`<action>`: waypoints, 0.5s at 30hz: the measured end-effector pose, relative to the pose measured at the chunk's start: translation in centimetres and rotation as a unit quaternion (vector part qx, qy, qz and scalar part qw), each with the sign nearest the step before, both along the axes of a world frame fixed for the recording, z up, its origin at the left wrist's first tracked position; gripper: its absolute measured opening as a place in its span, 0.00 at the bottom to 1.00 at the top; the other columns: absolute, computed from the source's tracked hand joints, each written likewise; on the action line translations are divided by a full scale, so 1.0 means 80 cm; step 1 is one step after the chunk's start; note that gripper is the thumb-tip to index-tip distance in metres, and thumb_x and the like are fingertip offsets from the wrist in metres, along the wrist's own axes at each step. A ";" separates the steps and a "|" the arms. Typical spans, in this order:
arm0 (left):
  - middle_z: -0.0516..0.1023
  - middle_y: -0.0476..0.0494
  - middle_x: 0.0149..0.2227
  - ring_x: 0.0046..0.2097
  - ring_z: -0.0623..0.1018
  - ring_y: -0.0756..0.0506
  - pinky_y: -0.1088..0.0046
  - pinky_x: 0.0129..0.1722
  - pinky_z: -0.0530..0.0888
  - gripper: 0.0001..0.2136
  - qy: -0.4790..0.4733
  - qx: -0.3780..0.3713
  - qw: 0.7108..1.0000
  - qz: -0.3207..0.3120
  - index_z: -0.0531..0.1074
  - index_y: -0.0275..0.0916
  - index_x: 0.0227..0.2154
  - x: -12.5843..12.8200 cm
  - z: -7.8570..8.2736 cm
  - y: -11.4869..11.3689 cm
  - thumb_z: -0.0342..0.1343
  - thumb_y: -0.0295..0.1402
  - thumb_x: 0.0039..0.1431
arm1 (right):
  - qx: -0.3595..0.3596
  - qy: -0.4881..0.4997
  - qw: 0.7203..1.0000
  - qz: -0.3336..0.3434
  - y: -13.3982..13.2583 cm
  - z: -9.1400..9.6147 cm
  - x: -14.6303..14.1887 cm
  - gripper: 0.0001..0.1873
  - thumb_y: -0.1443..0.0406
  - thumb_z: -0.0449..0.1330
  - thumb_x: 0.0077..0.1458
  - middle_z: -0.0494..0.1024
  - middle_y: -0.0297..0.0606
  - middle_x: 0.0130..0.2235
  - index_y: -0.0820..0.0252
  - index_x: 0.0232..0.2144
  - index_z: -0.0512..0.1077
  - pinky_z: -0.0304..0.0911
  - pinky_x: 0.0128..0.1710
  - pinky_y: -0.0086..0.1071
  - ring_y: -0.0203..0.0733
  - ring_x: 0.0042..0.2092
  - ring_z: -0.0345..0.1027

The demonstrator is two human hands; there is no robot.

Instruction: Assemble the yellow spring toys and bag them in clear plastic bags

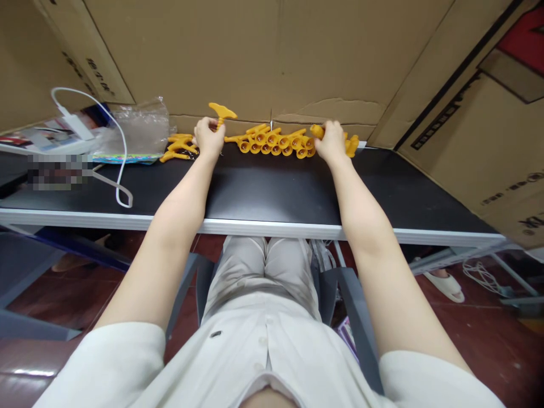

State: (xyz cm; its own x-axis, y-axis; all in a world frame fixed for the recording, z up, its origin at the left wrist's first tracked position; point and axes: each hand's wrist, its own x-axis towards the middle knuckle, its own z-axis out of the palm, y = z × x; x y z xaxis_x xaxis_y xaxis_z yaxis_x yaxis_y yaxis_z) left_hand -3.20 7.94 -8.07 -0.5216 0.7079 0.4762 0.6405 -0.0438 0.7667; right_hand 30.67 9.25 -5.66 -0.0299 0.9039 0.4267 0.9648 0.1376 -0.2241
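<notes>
Head view | left hand (209, 137): fingers clamped on T-piece (222, 111), lower end hidden | right hand (334, 141): fingers closed on tube (317, 131), rest covered | cups (271, 143) stacked on table (272, 190) between hands | pieces (352, 145) beyond, partly hidden

Lit evenly and fairly brightly, apparently from above. Shows a soft sheen on desk (272, 198), small glints on plastic bag (142, 127), a white glare streak on floor (42, 357) at lower left. Casts only faint shadows near yellow pieces (272, 149); falls dim under desk. Reads near-white on shirt (238, 334). Bows desk rim (272, 228) and stretches sleeves (123, 345) toward corners, wide-angle fashion. Smears floor at lower right; softens print on right-hand box (467, 153). Pixelated at left in mosaic patch (59, 171).
</notes>
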 end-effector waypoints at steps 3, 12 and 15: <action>0.77 0.48 0.33 0.47 0.82 0.44 0.69 0.52 0.80 0.09 -0.057 0.055 0.994 -0.074 0.66 0.43 0.31 0.015 -0.005 0.010 0.62 0.34 0.63 | 0.009 -0.031 0.997 0.070 -0.014 0.004 -0.030 0.23 0.60 0.56 0.74 0.71 0.55 0.68 0.57 0.66 0.73 0.62 0.71 0.54 0.63 0.71 0.63; 0.77 0.49 0.29 0.28 0.78 0.51 0.75 0.34 0.78 0.12 -0.147 -0.001 0.959 -0.243 0.66 0.42 0.30 0.052 -0.005 -0.001 0.61 0.35 0.69 | -0.064 -0.102 0.969 0.215 -0.045 -0.007 -0.084 0.16 0.64 0.65 0.66 0.81 0.51 0.61 0.60 0.54 0.82 0.71 0.62 0.46 0.62 0.62 0.76; 0.81 0.46 0.31 0.29 0.80 0.50 0.75 0.35 0.79 0.14 -0.144 0.001 0.952 -0.272 0.68 0.42 0.32 0.052 -0.009 0.004 0.62 0.43 0.70 | -0.084 -0.113 0.967 0.215 -0.048 -0.005 -0.084 0.15 0.64 0.65 0.66 0.83 0.48 0.59 0.59 0.52 0.83 0.71 0.59 0.43 0.59 0.60 0.78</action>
